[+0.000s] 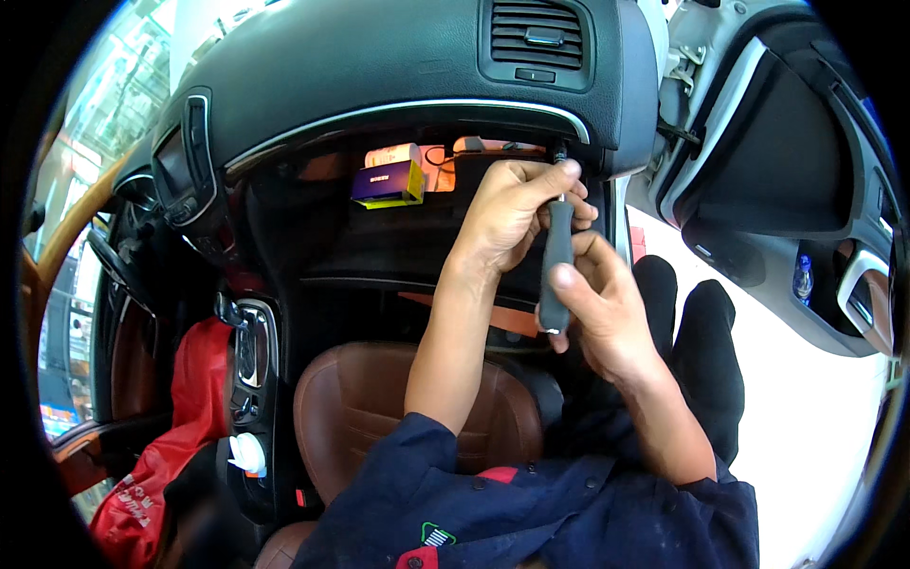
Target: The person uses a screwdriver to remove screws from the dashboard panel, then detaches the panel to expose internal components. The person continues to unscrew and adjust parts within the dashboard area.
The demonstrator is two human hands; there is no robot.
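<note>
A screwdriver with a dark grey handle (557,254) points up at the right end of the dashboard's lower trim. My left hand (517,211) is closed around its shaft, just below the dashboard edge. Lower down, the thumb and fingers of my right hand (604,305) are curled round the end of the handle. The tip reaches the dark gap under the silver trim strip (408,106); what it touches there cannot be made out. Left of my hands, an open compartment holds a purple and yellow box (387,184), a pale cylinder (391,155) and a thin black cable.
Below my arms is a brown leather seat (355,403). The gear lever (227,309) and console stand at left, beside a red cover (197,375). An air vent (536,40) sits above my hands. The car door (768,161) hangs open at right, with a bottle (803,279) in its pocket.
</note>
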